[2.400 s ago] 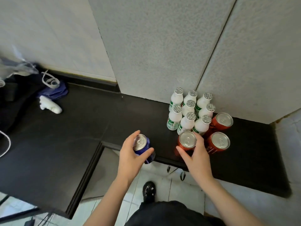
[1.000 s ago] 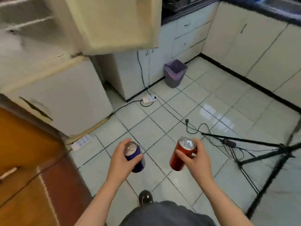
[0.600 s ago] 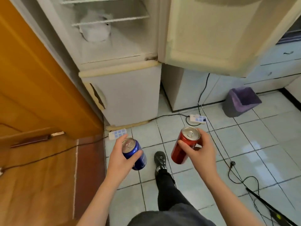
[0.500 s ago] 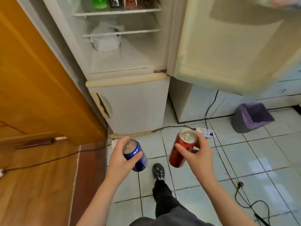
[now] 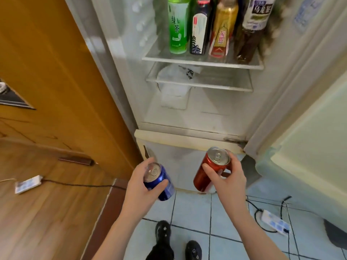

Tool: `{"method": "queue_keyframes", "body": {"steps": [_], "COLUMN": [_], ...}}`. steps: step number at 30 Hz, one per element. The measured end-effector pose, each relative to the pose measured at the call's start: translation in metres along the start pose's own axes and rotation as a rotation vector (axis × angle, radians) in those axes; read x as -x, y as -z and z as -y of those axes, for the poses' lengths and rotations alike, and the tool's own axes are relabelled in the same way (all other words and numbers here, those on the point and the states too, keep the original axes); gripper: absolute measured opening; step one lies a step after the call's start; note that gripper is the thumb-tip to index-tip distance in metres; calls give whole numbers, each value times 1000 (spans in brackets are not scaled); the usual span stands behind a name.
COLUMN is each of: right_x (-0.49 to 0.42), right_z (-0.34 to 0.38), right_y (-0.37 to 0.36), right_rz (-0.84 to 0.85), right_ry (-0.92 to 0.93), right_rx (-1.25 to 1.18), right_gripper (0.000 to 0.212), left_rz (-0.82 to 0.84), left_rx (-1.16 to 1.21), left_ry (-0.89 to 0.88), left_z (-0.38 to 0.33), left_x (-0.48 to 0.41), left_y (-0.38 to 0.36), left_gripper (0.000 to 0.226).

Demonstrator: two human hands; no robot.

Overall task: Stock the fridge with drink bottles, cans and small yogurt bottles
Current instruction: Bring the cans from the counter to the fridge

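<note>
We stand before the open fridge (image 5: 206, 113), its door (image 5: 309, 137) swung out to the right and its closed lower door (image 5: 180, 162) straight ahead. Our left hand (image 5: 140, 194) grips a blue can (image 5: 156, 173), thumb laid across its near side and fingers curled round the far side; our right hand (image 5: 231, 182) grips a red can (image 5: 214, 159) the same way, thumb on the near side, fingers wrapped behind. Both cans are held tilted, lids toward us, in the air in front of the lower door and well apart from each other. On the upper glass shelf (image 5: 202, 61) four bottles stand in a row along the front edge: a green tea bottle (image 5: 177, 29) at the left end, then a dark blue bottle (image 5: 199, 29), a gold bottle (image 5: 221, 30) and a dark tea bottle (image 5: 249, 32) at the right end. Below the lower shelf (image 5: 216, 86) a white bag (image 5: 174, 91) sits at the back left. An orange wooden door (image 5: 56, 72) flanks the fridge on the left. The floor is wood (image 5: 47, 212) on the left, pale tile (image 5: 197, 212) underfoot, with a power strip (image 5: 28, 184) on the wood and another strip (image 5: 274, 222) on the tile.
</note>
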State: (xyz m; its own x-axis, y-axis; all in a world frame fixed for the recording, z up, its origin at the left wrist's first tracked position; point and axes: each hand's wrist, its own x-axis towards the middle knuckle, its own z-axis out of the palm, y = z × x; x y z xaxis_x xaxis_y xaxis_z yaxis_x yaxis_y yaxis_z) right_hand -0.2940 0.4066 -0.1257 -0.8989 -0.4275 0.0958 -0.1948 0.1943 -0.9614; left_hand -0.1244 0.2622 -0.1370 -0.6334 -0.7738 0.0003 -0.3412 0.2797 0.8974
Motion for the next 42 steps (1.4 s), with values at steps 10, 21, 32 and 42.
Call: {"method": "queue_keyframes", "body": {"steps": [10,21,32,42], "right_x": [-104,-198,-249,-268], "right_z": [44,107,132,122], "right_y": [-48,-86,-89,-76], "right_rz": [-176,-385,-391,-464], "right_ry": [76,238,324,285], "right_rx": [-30,33,-58,-85], "right_gripper": [56,49,50,46], "left_rz": [19,20,-107,-222], "left_rx": [134,388,157,19], "left_ry": [-189,-551,-678,-717], "left_z": [-37,-136,-181,-181], "left_x": [-157,-313,-378,-398], "left_y": [11,45,1,-43], "left_gripper": [69,59,56,58]}}
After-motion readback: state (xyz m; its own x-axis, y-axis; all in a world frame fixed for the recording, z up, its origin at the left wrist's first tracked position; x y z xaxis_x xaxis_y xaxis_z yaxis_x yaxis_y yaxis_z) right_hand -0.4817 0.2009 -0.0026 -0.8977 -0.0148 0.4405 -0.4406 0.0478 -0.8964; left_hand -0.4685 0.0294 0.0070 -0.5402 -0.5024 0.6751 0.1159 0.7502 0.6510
